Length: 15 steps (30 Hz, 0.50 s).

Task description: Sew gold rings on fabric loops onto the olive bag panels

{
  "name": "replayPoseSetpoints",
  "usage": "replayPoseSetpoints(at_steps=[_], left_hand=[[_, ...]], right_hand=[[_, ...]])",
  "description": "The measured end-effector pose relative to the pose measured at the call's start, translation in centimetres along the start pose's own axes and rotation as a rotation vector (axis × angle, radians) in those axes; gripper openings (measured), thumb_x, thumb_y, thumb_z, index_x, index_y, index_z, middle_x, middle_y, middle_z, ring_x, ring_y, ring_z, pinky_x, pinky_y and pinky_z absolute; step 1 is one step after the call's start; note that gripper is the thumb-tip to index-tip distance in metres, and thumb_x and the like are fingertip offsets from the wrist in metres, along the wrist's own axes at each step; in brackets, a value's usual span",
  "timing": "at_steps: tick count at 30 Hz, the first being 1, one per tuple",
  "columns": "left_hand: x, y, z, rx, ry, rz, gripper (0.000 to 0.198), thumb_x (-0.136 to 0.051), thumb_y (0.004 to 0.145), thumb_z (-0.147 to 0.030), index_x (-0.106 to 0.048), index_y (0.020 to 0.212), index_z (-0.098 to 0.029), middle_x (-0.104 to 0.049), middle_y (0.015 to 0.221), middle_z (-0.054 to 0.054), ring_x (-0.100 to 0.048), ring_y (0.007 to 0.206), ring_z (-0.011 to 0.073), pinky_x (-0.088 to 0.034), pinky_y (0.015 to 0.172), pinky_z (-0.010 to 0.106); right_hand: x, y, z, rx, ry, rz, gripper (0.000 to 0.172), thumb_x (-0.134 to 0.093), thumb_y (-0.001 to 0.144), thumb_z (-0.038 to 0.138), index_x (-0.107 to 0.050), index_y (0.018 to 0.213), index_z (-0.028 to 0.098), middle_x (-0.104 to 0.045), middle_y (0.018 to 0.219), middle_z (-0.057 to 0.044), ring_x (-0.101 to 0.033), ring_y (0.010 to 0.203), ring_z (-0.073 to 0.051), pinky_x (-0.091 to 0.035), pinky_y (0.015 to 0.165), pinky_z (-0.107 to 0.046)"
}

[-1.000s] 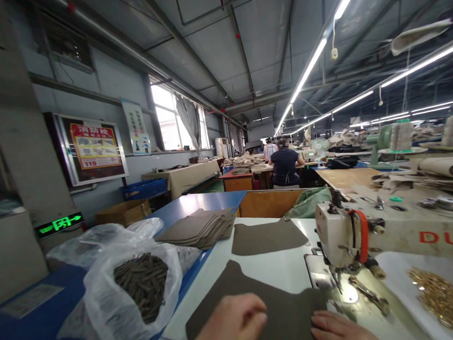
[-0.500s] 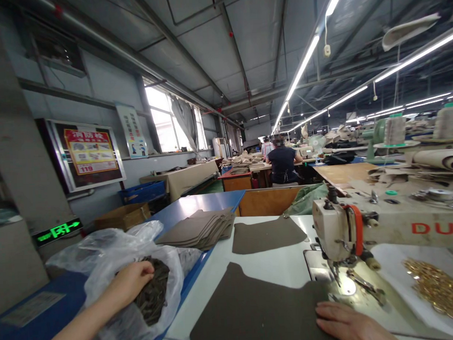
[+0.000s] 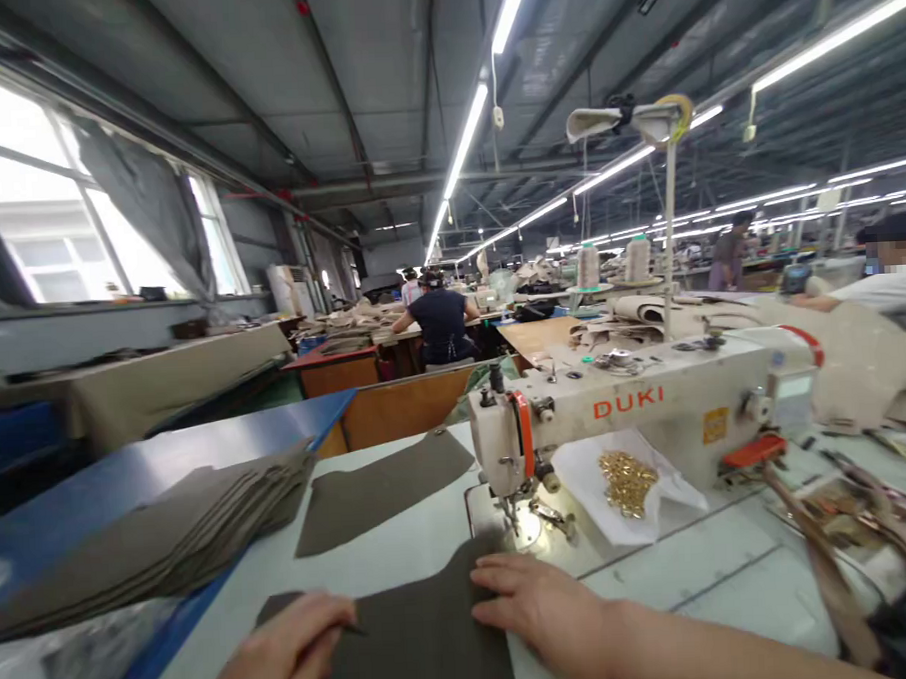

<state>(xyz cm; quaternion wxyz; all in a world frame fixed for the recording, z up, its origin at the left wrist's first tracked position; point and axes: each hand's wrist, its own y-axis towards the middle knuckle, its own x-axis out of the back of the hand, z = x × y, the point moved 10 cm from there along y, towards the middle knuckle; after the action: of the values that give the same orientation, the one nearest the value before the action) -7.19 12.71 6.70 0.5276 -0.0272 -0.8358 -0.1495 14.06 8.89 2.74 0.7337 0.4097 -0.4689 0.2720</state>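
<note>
Right hand [image 3: 540,606]: flat, fingers spread, pressing the dark fabric piece [image 3: 421,636], which lies just before the sewing machine [image 3: 636,412].
Left hand [image 3: 287,657]: curled on that piece's left edge; grip cannot be told.
Left of the machine: second flat cut piece [image 3: 376,488], then a fanned stack of panels [image 3: 168,532].
Under the machine's arm: small brass fittings [image 3: 625,480].

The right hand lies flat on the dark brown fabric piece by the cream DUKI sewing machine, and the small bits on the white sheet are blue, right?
Not quite. The head view shows the small bits on the white sheet are gold-coloured, not blue. The right hand does lie flat on the dark brown fabric piece by the cream DUKI sewing machine.
</note>
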Motion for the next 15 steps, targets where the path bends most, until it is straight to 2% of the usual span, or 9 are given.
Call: replayPoseSetpoints(at_steps=[2, 3, 5, 7, 9, 10, 13, 15], left_hand=[[-4.9, 1.8, -4.9, -0.074, -0.087, 0.125, 0.024, -0.043, 0.075, -0.029, -0.067, 0.079, -0.029, -0.071, 0.076, -0.001, -0.065, 0.071, 0.0198, -0.05, 0.072, 0.026], [-6.7, 2.7, -6.5, -0.084, -0.12, 0.157, 0.025, -0.04, 0.076, -0.027, -0.065, 0.079, -0.027, -0.069, 0.072, -0.001, -0.064, 0.065, 0.0184, -0.05, 0.069, 0.025], [-9.1, 4.3, -8.3, -0.087, -0.166, 0.165, 0.025, -0.037, 0.077, -0.024, -0.061, 0.079, -0.025, -0.067, 0.07, -0.002, -0.064, 0.061, 0.0172, -0.049, 0.067, 0.025], [-10.4, 5.6, -8.5, -0.077, -0.198, 0.126, 0.023, -0.035, 0.078, -0.024, -0.058, 0.078, -0.025, -0.067, 0.07, -0.002, -0.065, 0.067, 0.0179, -0.049, 0.068, 0.025], [-11.0, 6.3, -8.0, -0.057, -0.214, 0.081, 0.022, -0.033, 0.079, -0.028, -0.055, 0.078, -0.026, -0.068, 0.072, -0.002, -0.067, 0.074, 0.0194, -0.049, 0.07, 0.026], [-11.2, 6.4, -7.7, -0.043, -0.217, 0.069, 0.023, -0.032, 0.08, -0.029, -0.055, 0.079, -0.026, -0.068, 0.072, -0.002, -0.067, 0.075, 0.0201, -0.049, 0.07, 0.026], [-11.6, 6.5, -6.9, 0.003, -0.206, 0.066, 0.025, -0.03, 0.081, -0.031, -0.054, 0.082, -0.027, -0.07, 0.077, 0.0, -0.068, 0.079, 0.0217, -0.049, 0.074, 0.03], [-11.8, 6.3, -6.7, 0.034, -0.196, 0.084, 0.027, -0.028, 0.081, -0.032, -0.054, 0.082, -0.027, -0.071, 0.079, 0.001, -0.068, 0.081, 0.0227, -0.049, 0.075, 0.031]], right_hand=[[1.4, -1.1, -0.4, -0.023, -0.065, -0.046, 0.032, -0.049, 0.086, 0.017, -0.061, 0.116, 0.015, -0.055, 0.13, -0.011, -0.045, 0.125, -0.022, -0.032, 0.107, -0.032], [2.5, -1.9, -0.8, -0.049, -0.086, -0.084, 0.032, -0.048, 0.086, 0.016, -0.06, 0.116, 0.016, -0.057, 0.128, -0.01, -0.048, 0.122, -0.021, -0.034, 0.105, -0.031], [5.3, -3.9, -2.9, -0.171, -0.122, -0.159, 0.034, -0.045, 0.085, 0.01, -0.061, 0.115, 0.017, -0.062, 0.119, -0.008, -0.054, 0.112, -0.018, -0.04, 0.099, -0.029], [8.3, -6.3, -6.6, -0.394, -0.182, -0.204, 0.035, -0.043, 0.085, 0.006, -0.062, 0.112, 0.016, -0.064, 0.113, -0.008, -0.057, 0.105, -0.017, -0.044, 0.092, -0.027], [10.4, -9.1, -11.5, -0.714, -0.276, -0.145, 0.031, -0.042, 0.087, 0.005, -0.063, 0.107, 0.016, -0.065, 0.11, -0.009, -0.058, 0.103, -0.017, -0.044, 0.091, -0.026], [11.1, -10.0, -13.4, -0.8, -0.298, -0.123, 0.028, -0.042, 0.089, 0.006, -0.064, 0.103, 0.013, -0.066, 0.106, -0.011, -0.06, 0.1, -0.019, -0.045, 0.089, -0.028], [11.2, -11.0, -17.8, -0.951, -0.318, -0.04, 0.018, -0.048, 0.091, 0.015, -0.065, 0.09, 0.009, -0.066, 0.093, -0.013, -0.063, 0.088, -0.022, -0.049, 0.082, -0.036], [10.1, -10.8, -19.7, -1.009, -0.305, 0.018, 0.017, -0.054, 0.091, 0.024, -0.063, 0.096, 0.011, -0.064, 0.098, -0.009, -0.062, 0.087, -0.02, -0.05, 0.08, -0.038]])
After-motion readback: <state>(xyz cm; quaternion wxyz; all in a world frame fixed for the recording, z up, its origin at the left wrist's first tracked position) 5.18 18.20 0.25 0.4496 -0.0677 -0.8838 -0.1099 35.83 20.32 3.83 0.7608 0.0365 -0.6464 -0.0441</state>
